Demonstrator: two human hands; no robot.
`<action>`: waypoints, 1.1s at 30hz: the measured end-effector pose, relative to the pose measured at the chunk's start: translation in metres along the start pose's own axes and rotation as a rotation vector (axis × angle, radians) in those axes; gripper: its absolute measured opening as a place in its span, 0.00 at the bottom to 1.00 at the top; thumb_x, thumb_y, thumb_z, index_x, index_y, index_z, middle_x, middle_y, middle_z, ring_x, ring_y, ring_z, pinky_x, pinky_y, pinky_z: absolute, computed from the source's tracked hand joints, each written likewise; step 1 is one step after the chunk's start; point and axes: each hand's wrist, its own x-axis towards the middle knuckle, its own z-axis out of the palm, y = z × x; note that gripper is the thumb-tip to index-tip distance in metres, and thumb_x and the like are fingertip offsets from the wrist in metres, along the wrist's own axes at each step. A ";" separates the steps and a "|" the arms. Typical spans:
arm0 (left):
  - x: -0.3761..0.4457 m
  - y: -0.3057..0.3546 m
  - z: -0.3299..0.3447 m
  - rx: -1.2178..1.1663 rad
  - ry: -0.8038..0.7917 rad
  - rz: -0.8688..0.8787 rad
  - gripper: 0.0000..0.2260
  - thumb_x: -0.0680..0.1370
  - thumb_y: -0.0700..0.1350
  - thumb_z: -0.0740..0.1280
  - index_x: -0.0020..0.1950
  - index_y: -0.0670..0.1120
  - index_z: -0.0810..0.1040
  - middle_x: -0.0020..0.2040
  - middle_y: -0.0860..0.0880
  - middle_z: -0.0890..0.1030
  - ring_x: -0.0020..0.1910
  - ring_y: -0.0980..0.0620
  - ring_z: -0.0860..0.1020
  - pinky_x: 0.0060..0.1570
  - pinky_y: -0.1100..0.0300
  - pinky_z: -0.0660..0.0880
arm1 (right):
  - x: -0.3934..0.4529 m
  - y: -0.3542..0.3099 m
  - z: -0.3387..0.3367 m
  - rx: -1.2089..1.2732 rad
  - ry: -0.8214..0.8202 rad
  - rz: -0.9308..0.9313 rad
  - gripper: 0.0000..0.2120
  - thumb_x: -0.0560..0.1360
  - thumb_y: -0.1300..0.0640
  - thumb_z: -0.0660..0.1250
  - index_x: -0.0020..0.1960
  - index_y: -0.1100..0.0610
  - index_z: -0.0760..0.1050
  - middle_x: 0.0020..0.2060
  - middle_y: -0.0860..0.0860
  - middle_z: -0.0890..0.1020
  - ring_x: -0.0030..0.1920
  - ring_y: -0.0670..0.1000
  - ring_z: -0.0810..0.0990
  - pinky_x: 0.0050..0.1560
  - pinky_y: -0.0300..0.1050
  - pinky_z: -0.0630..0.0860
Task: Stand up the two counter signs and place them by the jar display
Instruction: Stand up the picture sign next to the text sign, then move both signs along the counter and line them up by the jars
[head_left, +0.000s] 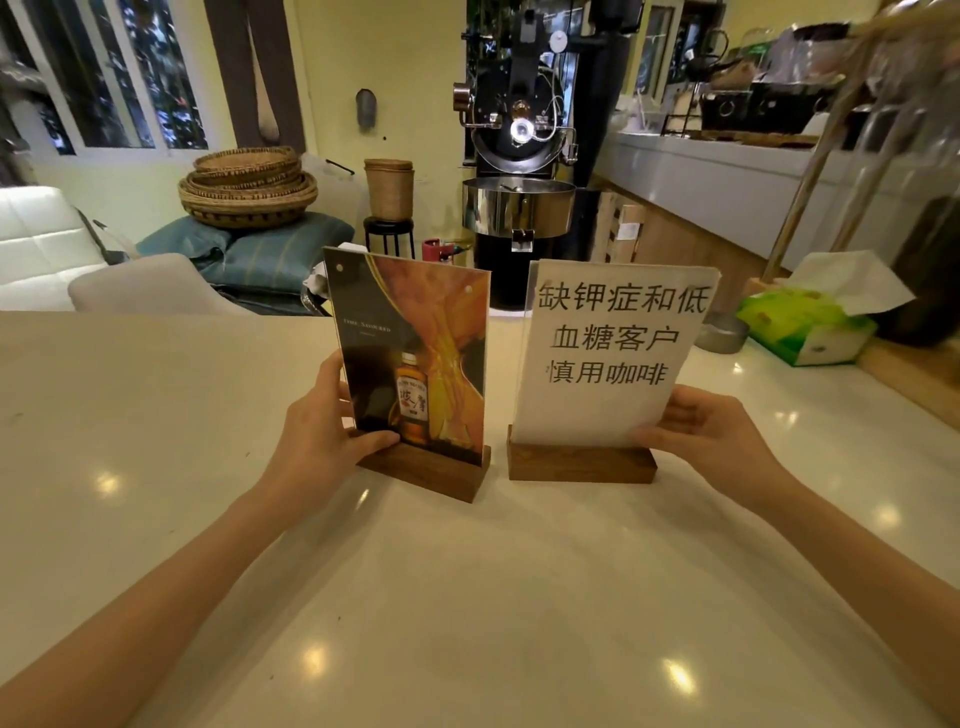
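Note:
Two counter signs stand upright side by side on the pale counter, each an acrylic panel in a dark wooden base. The left one, the whisky sign, shows a bottle on an orange and black picture; my left hand grips its lower left edge, thumb on the front. The right one, the white text sign, carries black Chinese characters; my right hand holds its lower right corner. A narrow gap separates the two bases. No jar display is clearly recognisable in view.
A green tissue box and a small metal dish sit at the counter's right. Tall wooden stems rise behind them. Beyond the counter stand a black coffee roaster, stacked baskets and a white sofa.

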 end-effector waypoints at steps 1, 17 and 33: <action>0.002 0.001 0.002 0.001 -0.004 0.002 0.38 0.66 0.40 0.74 0.70 0.47 0.58 0.59 0.41 0.76 0.54 0.46 0.76 0.45 0.61 0.73 | 0.000 0.000 -0.002 0.006 0.002 0.012 0.23 0.67 0.66 0.71 0.62 0.57 0.74 0.49 0.49 0.80 0.49 0.50 0.79 0.54 0.41 0.73; 0.041 0.055 0.080 -0.057 -0.140 0.130 0.39 0.65 0.40 0.75 0.70 0.46 0.58 0.55 0.39 0.78 0.56 0.41 0.77 0.55 0.45 0.77 | -0.025 0.038 -0.085 -0.124 0.148 0.031 0.24 0.67 0.68 0.71 0.62 0.60 0.73 0.50 0.48 0.80 0.45 0.44 0.81 0.43 0.24 0.75; 0.075 0.140 0.187 -0.144 -0.323 0.279 0.36 0.66 0.39 0.74 0.69 0.45 0.59 0.59 0.39 0.76 0.58 0.40 0.76 0.54 0.49 0.74 | -0.054 0.068 -0.174 -0.261 0.370 0.182 0.20 0.67 0.62 0.72 0.59 0.57 0.76 0.52 0.52 0.82 0.51 0.51 0.81 0.55 0.50 0.78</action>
